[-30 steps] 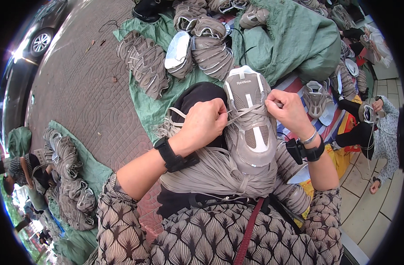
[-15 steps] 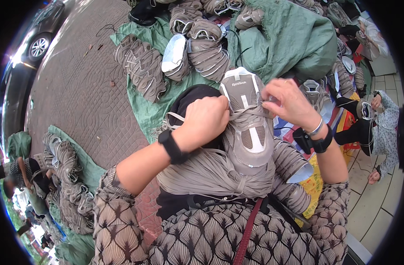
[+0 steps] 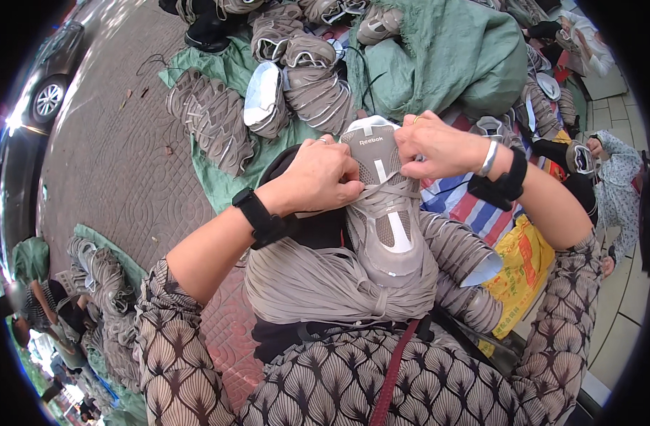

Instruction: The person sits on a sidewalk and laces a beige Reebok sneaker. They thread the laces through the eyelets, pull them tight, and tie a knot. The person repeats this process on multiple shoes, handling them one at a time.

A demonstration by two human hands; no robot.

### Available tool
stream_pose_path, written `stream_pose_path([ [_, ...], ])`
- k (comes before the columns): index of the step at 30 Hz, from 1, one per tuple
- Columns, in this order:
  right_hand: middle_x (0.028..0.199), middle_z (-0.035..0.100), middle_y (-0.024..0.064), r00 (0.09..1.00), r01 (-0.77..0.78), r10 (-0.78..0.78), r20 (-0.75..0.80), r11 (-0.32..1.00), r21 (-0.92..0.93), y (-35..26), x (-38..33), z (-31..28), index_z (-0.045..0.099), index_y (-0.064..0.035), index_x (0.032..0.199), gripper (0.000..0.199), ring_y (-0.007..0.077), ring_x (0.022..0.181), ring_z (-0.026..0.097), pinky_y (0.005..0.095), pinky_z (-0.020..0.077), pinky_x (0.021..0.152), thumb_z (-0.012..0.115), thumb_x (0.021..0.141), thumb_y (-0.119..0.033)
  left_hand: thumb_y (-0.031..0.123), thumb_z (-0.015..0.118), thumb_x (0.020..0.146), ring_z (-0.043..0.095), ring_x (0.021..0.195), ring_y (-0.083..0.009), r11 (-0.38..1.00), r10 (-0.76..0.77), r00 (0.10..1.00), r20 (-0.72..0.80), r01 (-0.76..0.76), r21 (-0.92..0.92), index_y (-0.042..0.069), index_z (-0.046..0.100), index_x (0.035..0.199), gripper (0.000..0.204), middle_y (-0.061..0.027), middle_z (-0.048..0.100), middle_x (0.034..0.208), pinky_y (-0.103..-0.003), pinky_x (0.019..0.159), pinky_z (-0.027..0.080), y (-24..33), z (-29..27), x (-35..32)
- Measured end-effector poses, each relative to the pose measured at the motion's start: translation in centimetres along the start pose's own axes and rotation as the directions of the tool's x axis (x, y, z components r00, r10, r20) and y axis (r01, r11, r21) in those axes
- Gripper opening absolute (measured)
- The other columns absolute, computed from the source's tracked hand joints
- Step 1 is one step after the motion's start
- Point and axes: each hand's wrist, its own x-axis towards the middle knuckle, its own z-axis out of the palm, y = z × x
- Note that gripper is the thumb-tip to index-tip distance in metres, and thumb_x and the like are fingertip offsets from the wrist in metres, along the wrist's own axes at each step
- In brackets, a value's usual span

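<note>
A grey-brown sneaker point(image 3: 392, 245) with white trim rests in front of me, toe toward me. Beneath its toe, a thick bundle of flat grey-beige shoelaces point(image 3: 304, 284) lies across my lap. My left hand point(image 3: 325, 174) is closed at the sneaker's left edge, thumb and fingers pinching a shoelace point(image 3: 382, 190) by the eyelets. On the opposite edge, beside the tongue point(image 3: 371, 145), my right hand point(image 3: 435, 147) is closed with fingertips bent against the upper; what they pinch is hidden. Laces cross the middle of the sneaker.
Rows of similar sneakers point(image 3: 211, 121) lie on green sheeting point(image 3: 204, 170) ahead. A large green sack point(image 3: 446, 64) bulges behind them. To the right are more sneakers point(image 3: 460, 248), a yellow bag point(image 3: 520, 266) and a seated person point(image 3: 616, 184) holding a shoe. A car point(image 3: 41, 106) stands far left.
My left hand has turned, its thumb now at the lacing. The right hand has come in against the sneaker's edge. The view has shifted slightly.
</note>
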Motion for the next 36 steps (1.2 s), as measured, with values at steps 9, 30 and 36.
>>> stream_pose_path([
  [9,0.085,0.062,0.0054,0.747,0.056,0.592,-0.303,0.397,0.916,2.3,5.2,-4.8,0.063,-0.0048,0.089,0.017,0.0099,0.061,0.057,0.0251,0.0494,0.056,0.055,0.096,-0.019,0.016,0.069,0.092,0.051,0.071,-0.0033,0.587,-0.485,0.834,-0.265,0.085,-0.805,0.002,0.069,0.09,0.013,0.0059,0.062,0.079,-0.021,0.063,0.042,-2.2,-4.3,6.2],
  [30,0.112,0.064,0.0126,0.954,0.189,0.213,-0.211,0.119,0.975,2.7,7.4,-6.5,0.056,0.0014,0.113,0.033,0.0064,0.066,0.06,0.0216,0.0543,0.053,0.047,0.103,-0.028,0.022,0.045,0.102,0.047,0.053,-0.0083,0.362,-0.405,0.86,-0.311,-0.161,-0.918,0.006,0.059,0.096,0.022,0.0019,0.054,0.069,-0.022,0.048,0.038,-7.6,-17.0,14.8],
  [36,0.093,0.068,0.0053,0.833,0.356,0.37,-0.412,0.211,0.91,12.8,4.9,-7.8,0.063,-0.0015,0.105,0.031,0.0069,0.075,0.063,0.0266,0.0565,0.073,0.049,0.103,-0.029,0.021,0.062,0.092,0.058,0.061,-0.0157,0.877,-0.126,0.789,-0.602,-0.195,-0.439,-0.001,0.064,0.104,0.025,-0.0064,0.066,0.083,-0.029,0.059,0.048,-6.7,-10.1,11.9],
])
